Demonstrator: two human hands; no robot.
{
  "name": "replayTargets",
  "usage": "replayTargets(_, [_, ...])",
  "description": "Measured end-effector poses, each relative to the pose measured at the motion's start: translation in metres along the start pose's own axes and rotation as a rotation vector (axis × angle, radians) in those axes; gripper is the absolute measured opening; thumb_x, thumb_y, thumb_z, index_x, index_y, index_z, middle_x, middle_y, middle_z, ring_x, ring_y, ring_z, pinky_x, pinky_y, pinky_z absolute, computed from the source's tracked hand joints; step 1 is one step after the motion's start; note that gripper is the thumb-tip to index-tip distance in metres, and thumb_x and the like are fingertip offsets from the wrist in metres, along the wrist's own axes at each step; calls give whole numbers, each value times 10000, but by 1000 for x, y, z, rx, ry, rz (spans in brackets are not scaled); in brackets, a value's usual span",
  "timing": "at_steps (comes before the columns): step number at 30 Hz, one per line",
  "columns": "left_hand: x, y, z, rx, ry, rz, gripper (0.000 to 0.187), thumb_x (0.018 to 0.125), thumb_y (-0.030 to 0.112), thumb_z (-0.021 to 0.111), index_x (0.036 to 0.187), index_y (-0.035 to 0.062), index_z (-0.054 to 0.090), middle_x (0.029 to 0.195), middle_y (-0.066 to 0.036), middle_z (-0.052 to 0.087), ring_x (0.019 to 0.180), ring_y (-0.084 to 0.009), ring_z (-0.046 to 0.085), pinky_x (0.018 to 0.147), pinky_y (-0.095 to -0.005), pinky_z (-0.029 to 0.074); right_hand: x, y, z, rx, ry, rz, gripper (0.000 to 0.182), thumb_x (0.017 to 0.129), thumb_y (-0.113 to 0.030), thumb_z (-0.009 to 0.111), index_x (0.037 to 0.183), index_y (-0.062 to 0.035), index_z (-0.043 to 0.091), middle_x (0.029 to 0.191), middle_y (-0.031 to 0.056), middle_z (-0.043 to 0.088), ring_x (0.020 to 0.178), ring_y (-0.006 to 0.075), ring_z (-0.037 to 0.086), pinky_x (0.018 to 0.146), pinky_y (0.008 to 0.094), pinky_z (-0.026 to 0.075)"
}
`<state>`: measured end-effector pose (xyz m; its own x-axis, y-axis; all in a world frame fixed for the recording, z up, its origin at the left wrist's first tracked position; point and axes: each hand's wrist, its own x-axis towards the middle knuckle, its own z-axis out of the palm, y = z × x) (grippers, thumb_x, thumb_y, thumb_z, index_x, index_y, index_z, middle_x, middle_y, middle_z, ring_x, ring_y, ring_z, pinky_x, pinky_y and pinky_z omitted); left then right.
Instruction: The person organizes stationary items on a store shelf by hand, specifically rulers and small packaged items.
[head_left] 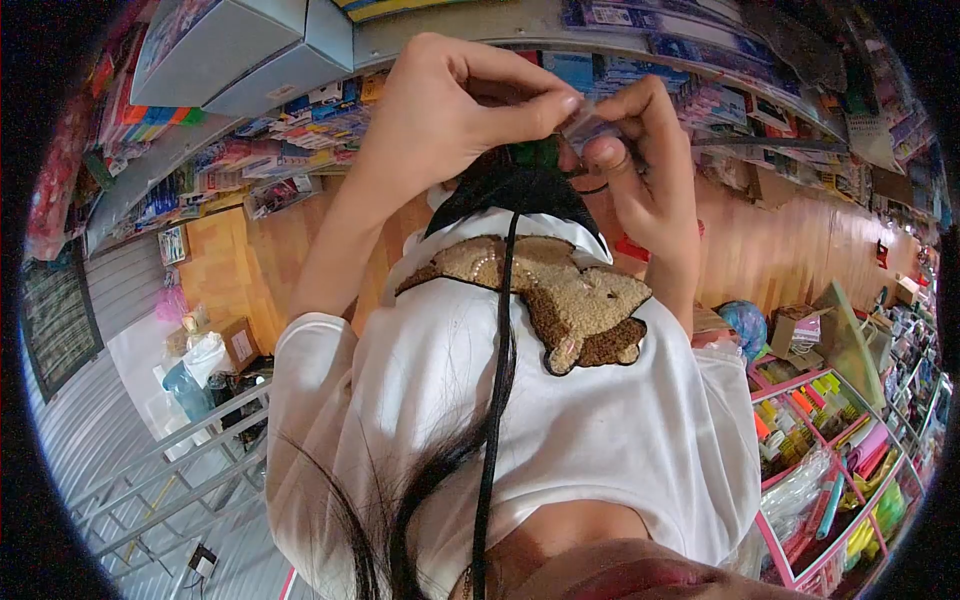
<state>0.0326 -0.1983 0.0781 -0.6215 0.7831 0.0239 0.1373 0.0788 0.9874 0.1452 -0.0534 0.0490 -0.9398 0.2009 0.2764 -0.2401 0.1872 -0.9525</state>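
Observation:
My left hand (445, 110) is raised in front of me, its thumb and index finger pinched on one edge of a small clear plastic piece (583, 124). From the other side, my right hand (650, 150) holds the same piece between thumb and bent index finger. It looks like a thin wrapper or packet, but its exact kind is too small to make out. Just below the fingers is a dark green thing (535, 152), partly hidden by my left hand.
Shelves packed with stationery (310, 130) curve ahead, with a pale blue box (245, 50) at upper left. A pink-edged divided bin (810, 420) holds colourful goods at right. A metal rack (180, 470) stands at left. Wooden floor (790, 230) shows beyond my hands.

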Motion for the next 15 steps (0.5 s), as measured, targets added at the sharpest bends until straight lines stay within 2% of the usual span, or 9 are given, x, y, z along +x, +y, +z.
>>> replayTargets(2, [-5, 4, 4, 56, 51, 12, 131, 748, 91, 690, 835, -6, 682, 783, -62, 655, 706, -98, 593, 641, -222, 462, -1, -2, 0, -63, -15, 22, 212, 840, -111, 585, 909, 14, 427, 722, 115, 624, 685, 165, 622, 613, 263, 462])
replayTargets(5, [-10, 7, 7, 171, 112, 170, 114, 750, 79, 685, 821, -9, 678, 799, -57, 657, 755, -95, 598, 693, -222, 462, -3, -2, 0, -61, 32, -15, 209, 860, -132, 561, 920, 14, 425, 715, 115, 619, 678, 166, 616, 612, 260, 456])
replayTargets(8, [-9, 7, 7, 330, 158, 276, 150, 749, 70, 687, 878, -3, 662, 847, -50, 649, 783, -104, 599, 694, -228, 461, -2, -1, 3, -33, 87, -20, 195, 887, -147, 521, 924, 18, 424, 716, 102, 603, 663, 153, 590, 610, 253, 448])
replayTargets(11, [-12, 6, 11, -153, 93, 24, 227, 779, 113, 666, 971, 0, 623, 888, -41, 626, 813, -107, 583, 711, -229, 449, -2, 0, 7, 98, 116, -64, 193, 906, -155, 488, 942, 20, 415, 716, 82, 576, 651, 132, 552, 606, 247, 438])
replayTargets(15, [-13, -1, 8, -265, -77, -40, 267, 841, 186, 591, 1027, -6, 587, 910, -34, 600, 841, -100, 553, 743, -223, 426, -5, -3, 11, 94, 123, -20, 186, 909, -144, 475, 961, 16, 395, 720, 72, 556, 645, 117, 527, 594, 240, 428])
